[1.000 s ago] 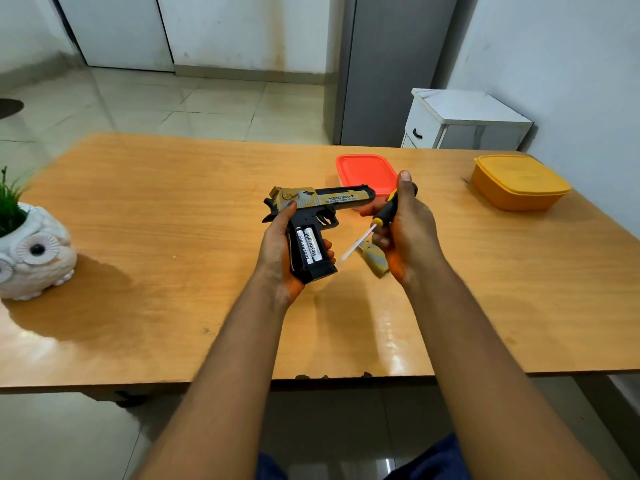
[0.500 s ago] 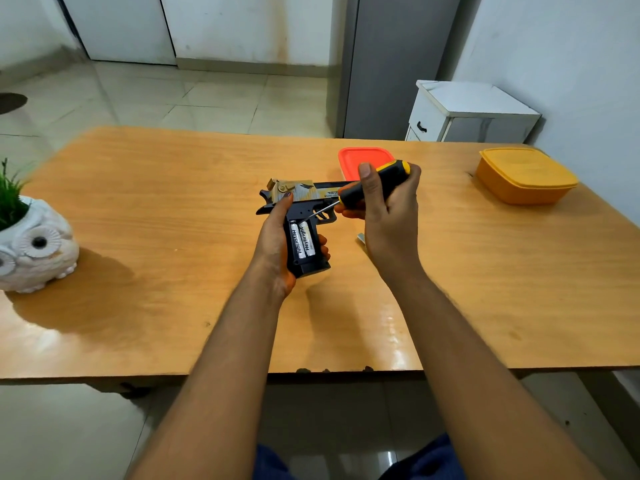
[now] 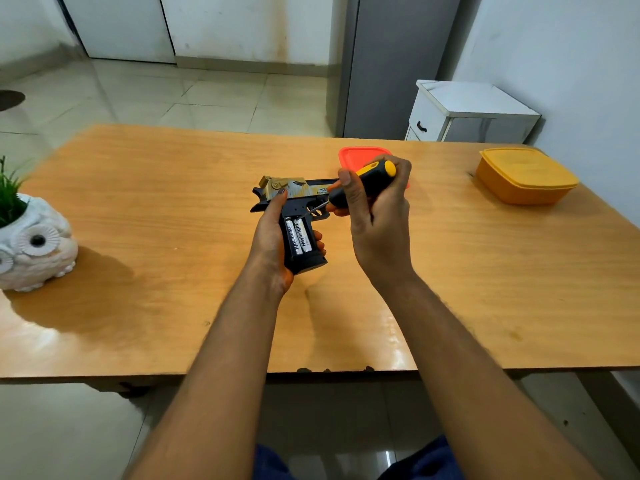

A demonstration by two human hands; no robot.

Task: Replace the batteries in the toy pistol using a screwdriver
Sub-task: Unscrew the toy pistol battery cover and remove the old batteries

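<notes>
My right hand (image 3: pixel 379 220) grips the screwdriver (image 3: pixel 360 187), its tip at the top of the two batteries (image 3: pixel 298 235) lying in the open grip of the toy pistol (image 3: pixel 294 216). My left hand (image 3: pixel 272 242) wraps that grip, holding it above the desk (image 3: pixel 156 209). A red lid (image 3: pixel 353 155) sits just beyond.

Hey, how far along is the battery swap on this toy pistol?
Done: the grip compartment is open, two batteries exposed. In hand: the left hand grips the toy pistol while the right hand holds the screwdriver, its tip at the batteries' top end. Left: prying these out, fitting batteries, closing the cover. No cover or spare batteries in view.
</notes>
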